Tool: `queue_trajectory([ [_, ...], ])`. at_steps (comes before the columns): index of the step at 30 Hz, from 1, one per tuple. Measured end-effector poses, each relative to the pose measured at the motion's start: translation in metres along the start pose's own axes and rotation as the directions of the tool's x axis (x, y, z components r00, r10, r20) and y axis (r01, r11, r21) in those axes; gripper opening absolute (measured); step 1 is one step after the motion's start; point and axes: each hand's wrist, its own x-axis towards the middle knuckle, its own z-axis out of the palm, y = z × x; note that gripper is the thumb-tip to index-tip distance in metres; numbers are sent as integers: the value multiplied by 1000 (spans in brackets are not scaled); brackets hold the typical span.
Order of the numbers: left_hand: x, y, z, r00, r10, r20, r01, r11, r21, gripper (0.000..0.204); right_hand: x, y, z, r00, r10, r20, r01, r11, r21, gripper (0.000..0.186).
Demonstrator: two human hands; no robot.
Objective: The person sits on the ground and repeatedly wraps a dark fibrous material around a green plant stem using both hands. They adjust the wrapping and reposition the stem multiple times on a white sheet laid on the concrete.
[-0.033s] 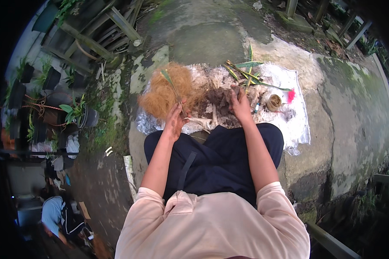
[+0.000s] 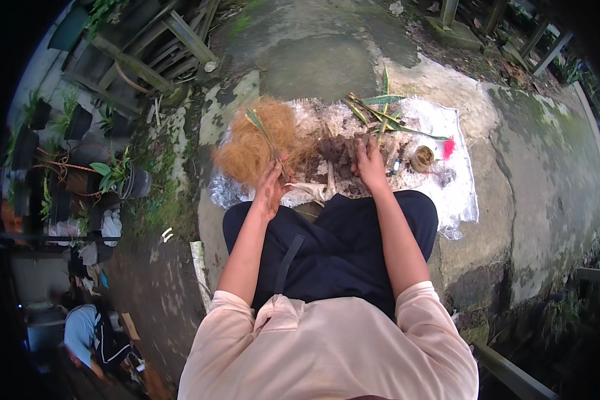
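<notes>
My left hand is closed around the base of a snake plant leaf, green with yellow edges, which stands tilted up in front of a fluffy heap of brown coconut fibre. My right hand rests at the right side of a mound of dark soil, its fingers bent over a clump of it. Whether soil sits inside the palm is hidden. Just beyond that hand lie several more snake plant leaves.
A white sack is spread under everything. On its right stand an open round jar, a small dark-blue tube and a pink-red tuft. Potted plants line the left. Another person bends over at lower left.
My right hand's fingers have shifted slightly over the soil and look straighter. The leaf in my left hand has tilted a little to the left.
</notes>
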Motion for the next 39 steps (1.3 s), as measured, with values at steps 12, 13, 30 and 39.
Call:
queue_trajectory([
  [12, 44, -50, -21, 996, -18, 83, 12, 997, 74, 39, -12, 20, 30, 997, -34, 73, 56, 945, -321, 29],
  [13, 47, -53, -22, 996, -37, 76, 29, 995, 98, 40, -17, 20, 31, 995, 9, 102, 19, 962, -271, 28],
  [30, 64, -71, -33, 989, -58, 139, 31, 981, 191, 34, -12, 51, 59, 889, 229, 395, -43, 903, -427, 57],
  [39, 66, -74, -27, 979, -166, 115, 139, 968, 209, 40, -4, 64, 62, 779, 317, 542, -151, 932, -329, 39],
])
